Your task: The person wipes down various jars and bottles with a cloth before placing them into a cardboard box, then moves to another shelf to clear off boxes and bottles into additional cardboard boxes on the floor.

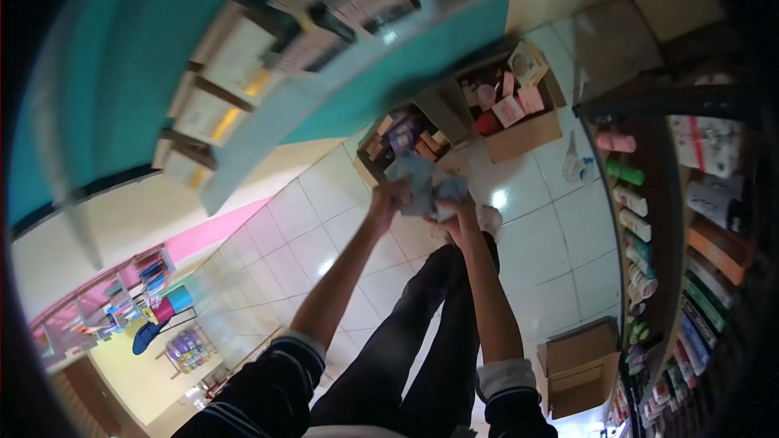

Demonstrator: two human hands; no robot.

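Observation:
My left hand (391,199) is closed on the left side of a grey-blue cloth (415,178), which looks folded or crumpled. On the other side, my right hand (459,215) grips the same cloth, its bunched part rising above the fingers. Both hands are out in front of my legs, close together. Just beyond them an open cardboard box (370,174) holds purple and brown small packages, partly hidden by the cloth.
A second open carton (526,139) with pink and white boxes stands behind. Scissors (573,158) lie on the tiled floor (519,251). Shelves of bottles (631,199) line the right; a wall shelf (324,85) carries boxes at upper left. Another carton (580,365) sits lower right.

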